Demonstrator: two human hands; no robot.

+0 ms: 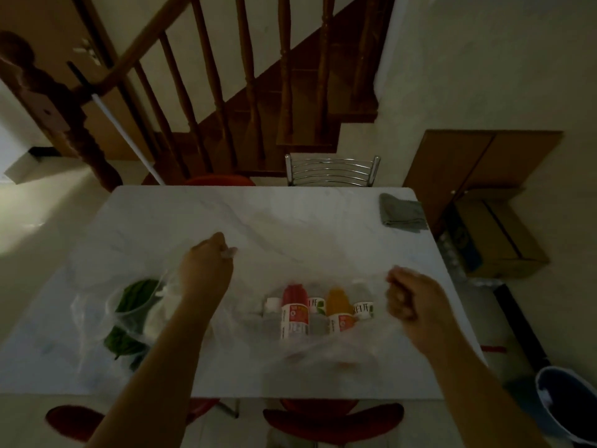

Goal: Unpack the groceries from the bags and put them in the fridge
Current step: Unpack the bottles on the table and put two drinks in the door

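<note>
while both grips (206,270) (408,297) pinch clear bag (245,318), bottles (318,313) inside (five, upright).

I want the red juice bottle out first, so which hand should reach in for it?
Probably the left hand: its forearm already lies beside the red juice bottle in the clear plastic bag. The right hand, farther off past the orange bottle, can hold the bag open.

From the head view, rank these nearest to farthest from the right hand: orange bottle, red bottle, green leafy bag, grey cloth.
From the right hand:
1. Orange bottle, just to its left inside the clear bag.
2. Red bottle, further left in the same row.
3. Grey cloth, at the table's far right corner.
4. Green leafy bag, far left.
</note>
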